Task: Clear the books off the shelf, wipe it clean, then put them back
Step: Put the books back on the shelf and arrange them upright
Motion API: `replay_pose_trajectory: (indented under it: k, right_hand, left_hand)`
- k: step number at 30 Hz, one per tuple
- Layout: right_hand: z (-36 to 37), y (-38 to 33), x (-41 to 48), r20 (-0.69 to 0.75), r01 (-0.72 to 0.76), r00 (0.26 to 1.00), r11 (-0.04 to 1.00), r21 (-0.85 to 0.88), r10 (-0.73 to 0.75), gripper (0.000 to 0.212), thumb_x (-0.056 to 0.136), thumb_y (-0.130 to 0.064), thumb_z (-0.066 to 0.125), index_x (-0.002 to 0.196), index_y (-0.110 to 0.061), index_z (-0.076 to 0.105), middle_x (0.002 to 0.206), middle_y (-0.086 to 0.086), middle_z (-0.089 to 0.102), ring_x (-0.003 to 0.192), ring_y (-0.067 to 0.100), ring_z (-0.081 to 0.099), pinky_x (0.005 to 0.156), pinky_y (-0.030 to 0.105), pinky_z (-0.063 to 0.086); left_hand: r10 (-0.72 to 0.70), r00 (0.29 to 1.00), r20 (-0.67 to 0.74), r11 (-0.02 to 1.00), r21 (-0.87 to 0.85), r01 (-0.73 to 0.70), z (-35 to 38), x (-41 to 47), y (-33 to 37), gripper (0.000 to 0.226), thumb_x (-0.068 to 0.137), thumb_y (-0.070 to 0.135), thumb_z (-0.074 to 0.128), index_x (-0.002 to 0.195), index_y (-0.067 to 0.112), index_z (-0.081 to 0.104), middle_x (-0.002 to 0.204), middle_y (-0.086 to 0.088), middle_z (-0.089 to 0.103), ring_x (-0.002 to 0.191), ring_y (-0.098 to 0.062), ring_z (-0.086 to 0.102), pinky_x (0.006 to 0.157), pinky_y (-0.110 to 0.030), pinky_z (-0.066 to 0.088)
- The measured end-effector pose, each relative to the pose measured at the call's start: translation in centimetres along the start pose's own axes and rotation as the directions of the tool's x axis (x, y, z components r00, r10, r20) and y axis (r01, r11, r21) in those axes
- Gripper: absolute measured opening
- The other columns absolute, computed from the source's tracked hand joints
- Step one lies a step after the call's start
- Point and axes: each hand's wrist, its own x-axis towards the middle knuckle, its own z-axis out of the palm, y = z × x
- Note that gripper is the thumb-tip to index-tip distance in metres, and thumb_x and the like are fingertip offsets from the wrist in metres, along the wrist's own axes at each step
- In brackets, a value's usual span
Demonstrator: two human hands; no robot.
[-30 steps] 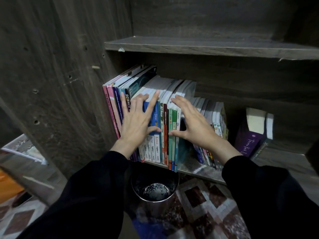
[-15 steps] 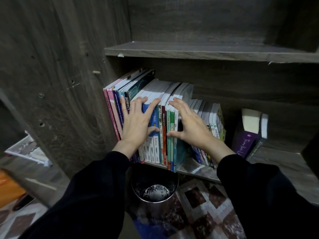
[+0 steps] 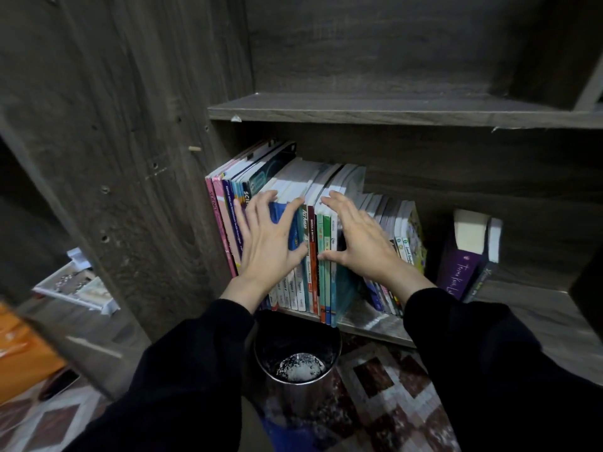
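Observation:
A row of thin upright books (image 3: 314, 265) fills the left part of the lower shelf (image 3: 368, 323), leaning left against the cabinet wall. My left hand (image 3: 267, 246) lies flat on the blue spines, fingers spread, with the fingertips at the books' top edges. My right hand (image 3: 357, 244) presses on the green and teal spines beside it, its thumb pointing left toward my left thumb. A few spines show between the two hands. Shorter books (image 3: 403, 239) stand behind my right wrist. A purple book (image 3: 458, 272) and a dark one lean at the right end.
An upper shelf board (image 3: 391, 110) overhangs the books. A round metal bin (image 3: 297, 363) stands on the patterned floor (image 3: 391, 396) just under the shelf edge. Left of the cabinet's side panel (image 3: 137, 190) lie papers (image 3: 75, 285) and an orange object (image 3: 23, 353).
Both hands have stayed on the spines and drawn slightly closer together. The view has dropped a little. The books have not visibly moved.

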Motion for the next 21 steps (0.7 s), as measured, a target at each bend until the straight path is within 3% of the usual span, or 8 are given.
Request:
replay_pose_trajectory:
  k: [3, 5, 8, 10, 12, 16, 19, 21]
  right_hand:
    - [0.0, -0.1, -0.1, 0.001, -0.001, 1.000, 1.000, -0.008, 0.001, 0.103, 0.073, -0.045, 0.077, 0.150, -0.033, 0.011, 0.160, -0.009, 0.007, 0.143, 0.021, 0.023, 0.117, 0.044, 0.019]
    - [-0.1, -0.2, -0.1, 0.002, 0.001, 1.000, 1.000, -0.008, -0.001, 0.102, 0.073, -0.045, 0.077, 0.150, -0.033, 0.011, 0.160, -0.009, 0.007, 0.142, 0.021, 0.023, 0.117, 0.044, 0.019]
    - [-0.3, -0.3, -0.2, -0.001, 0.001, 1.000, 1.000, -0.016, -0.001, 0.101, 0.074, -0.044, 0.076, 0.150, -0.031, 0.011, 0.160, -0.009, 0.007, 0.142, 0.021, 0.022, 0.116, 0.042, 0.016]
    - [-0.4, -0.4, -0.2, -0.006, 0.001, 1.000, 0.999, -0.034, -0.001, 0.100, 0.074, -0.045, 0.076, 0.151, -0.030, 0.012, 0.160, -0.008, 0.007, 0.140, 0.021, 0.022, 0.115, 0.041, 0.016]
    - [-0.4, -0.4, -0.1, -0.009, -0.001, 1.000, 0.999, -0.045, 0.000, 0.101, 0.074, -0.046, 0.075, 0.151, -0.030, 0.012, 0.160, -0.008, 0.007, 0.138, 0.021, 0.024, 0.115, 0.041, 0.018]
    - [-0.3, -0.3, -0.1, -0.003, -0.009, 1.000, 0.999, -0.039, 0.009, 0.101, 0.074, -0.045, 0.075, 0.151, -0.030, 0.011, 0.160, -0.009, 0.007, 0.139, 0.021, 0.022, 0.115, 0.041, 0.016]
    - [-0.3, -0.5, -0.1, -0.002, -0.016, 1.000, 0.999, -0.045, 0.016, 0.101, 0.074, -0.045, 0.076, 0.150, -0.030, 0.012, 0.160, -0.008, 0.007, 0.140, 0.021, 0.022, 0.115, 0.041, 0.016]
    - [-0.3, -0.5, -0.1, -0.006, -0.024, 1.000, 0.998, -0.058, 0.024, 0.101, 0.073, -0.046, 0.076, 0.150, -0.030, 0.012, 0.160, -0.008, 0.008, 0.138, 0.022, 0.024, 0.115, 0.042, 0.018]
  left_hand:
    - [-0.087, 0.993, -0.082, 0.989, -0.122, 0.077, -0.1, -2.5, 0.7, 0.066, 0.076, 0.040, 0.067, 0.134, 0.029, 0.038, 0.131, -0.012, 0.035, 0.126, -0.025, 0.025, 0.108, -0.048, 0.014]
    - [-0.151, 0.986, -0.076, 0.947, -0.298, 0.122, -0.3, -4.0, 1.2, 0.056, 0.084, 0.037, 0.061, 0.133, 0.029, 0.037, 0.123, -0.007, 0.040, 0.110, -0.014, 0.040, 0.097, -0.035, 0.030]
    - [-0.192, 0.980, 0.058, 0.808, -0.557, 0.192, -0.6, -4.3, 2.0, 0.046, 0.094, 0.023, 0.057, 0.135, 0.026, 0.037, 0.101, -0.006, 0.063, 0.057, -0.001, 0.052, 0.058, -0.015, 0.047]
    - [-0.218, 0.975, 0.050, 0.784, -0.587, 0.205, -0.8, -3.7, 2.1, 0.043, 0.095, 0.014, 0.055, 0.134, 0.023, 0.040, 0.074, -0.010, 0.065, 0.041, -0.007, 0.046, 0.040, -0.023, 0.043]
    - [-0.245, 0.969, -0.004, 0.783, -0.591, 0.195, -1.9, -3.7, 2.3, 0.042, 0.093, 0.007, 0.057, 0.132, 0.017, 0.047, 0.063, -0.011, 0.062, 0.039, -0.010, 0.044, 0.037, -0.025, 0.040]
    - [-0.230, 0.967, -0.107, 0.820, -0.556, 0.133, -3.4, -5.2, 2.2, 0.047, 0.087, 0.002, 0.064, 0.128, 0.018, 0.049, 0.072, -0.009, 0.068, 0.038, -0.004, 0.048, 0.038, -0.015, 0.044]
    - [-0.239, 0.969, 0.058, 0.795, -0.562, 0.229, -2.7, -4.9, 1.6, 0.063, 0.090, 0.018, 0.063, 0.138, 0.040, 0.028, 0.077, -0.012, 0.068, 0.044, -0.011, 0.056, 0.047, -0.030, 0.054]
    - [-0.240, 0.954, 0.178, 0.764, -0.572, 0.299, -2.4, -4.7, 1.9, 0.070, 0.093, 0.019, 0.059, 0.143, 0.047, 0.019, 0.066, -0.015, 0.063, 0.040, -0.014, 0.050, 0.047, -0.035, 0.053]
